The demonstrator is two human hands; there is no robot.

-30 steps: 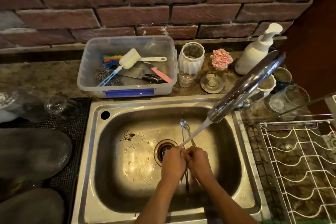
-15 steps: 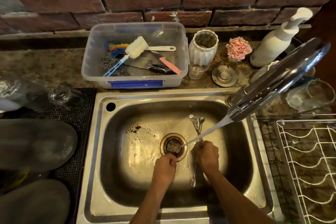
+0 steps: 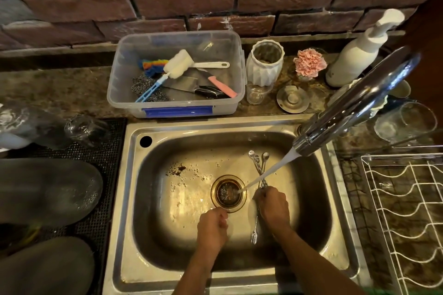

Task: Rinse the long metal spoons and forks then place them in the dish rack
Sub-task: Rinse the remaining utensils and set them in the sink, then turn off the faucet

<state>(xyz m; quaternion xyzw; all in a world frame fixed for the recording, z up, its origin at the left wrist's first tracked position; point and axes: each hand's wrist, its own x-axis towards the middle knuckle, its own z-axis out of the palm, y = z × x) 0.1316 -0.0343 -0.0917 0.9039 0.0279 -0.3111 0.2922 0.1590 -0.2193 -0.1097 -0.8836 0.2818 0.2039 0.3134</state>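
We see a dull steel sink [image 3: 134, 199] with crumbs on its floor and a round brass-toned drain [image 3: 229, 193]; a chrome tap [image 3: 354, 103] sends a thin stream into it. Our right hand [image 3: 273, 208] grasps the cutlery [image 3: 259, 167] — slim, shiny spoons fanning out above the knuckles, a fork tip poking out below. Our left hand [image 3: 212, 225] is clenched near the drain, holding nothing we can see. The white wire rack [image 3: 407, 211] stands at the right.
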